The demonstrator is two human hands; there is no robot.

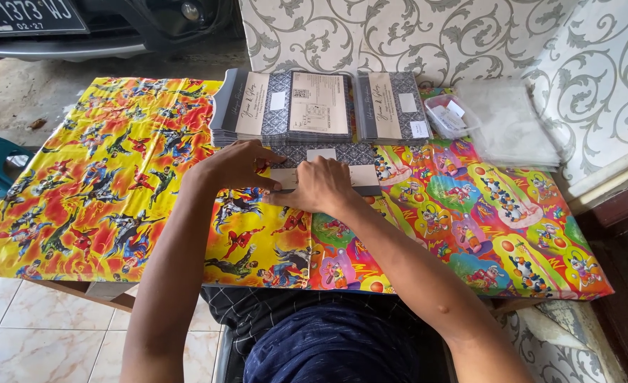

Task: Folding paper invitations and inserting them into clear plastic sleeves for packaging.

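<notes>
Both hands on card at tabletop centre; card stacks behind card; plastic container right of stacks; clear sleeves pile farthest right.
</notes>
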